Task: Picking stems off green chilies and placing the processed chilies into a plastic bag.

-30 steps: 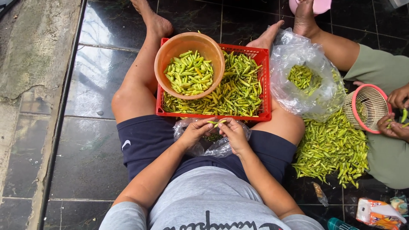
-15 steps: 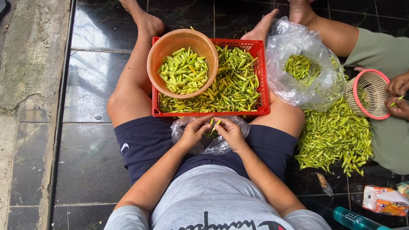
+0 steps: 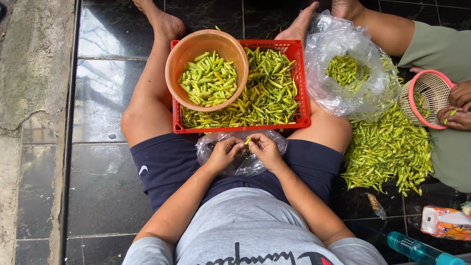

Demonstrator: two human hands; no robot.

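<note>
I sit on a dark tiled floor with my legs spread around a red plastic crate (image 3: pixel 300 88) full of green chili peppers. An orange bowl (image 3: pixel 182 49) of chilies rests on the crate's left half. My left hand (image 3: pixel 223 154) and my right hand (image 3: pixel 265 151) meet over a clear plastic bag (image 3: pixel 235 167) in my lap. Together they pinch one small green chili (image 3: pixel 248 141) between the fingertips.
A clear bag (image 3: pixel 338 78) of chilies and a loose chili pile (image 3: pixel 387 152) lie to my right. Another person's hands (image 3: pixel 458 108) hold a pink basket (image 3: pixel 431 98) there. A snack packet (image 3: pixel 444 223) and teal bottle (image 3: pixel 417 248) lie at the lower right. A concrete strip (image 3: pixel 29 98) runs at left.
Both hands stay at the bag in my lap, working a chili between the fingers. The view has shifted slightly; the crate and bowl have not moved.
</note>
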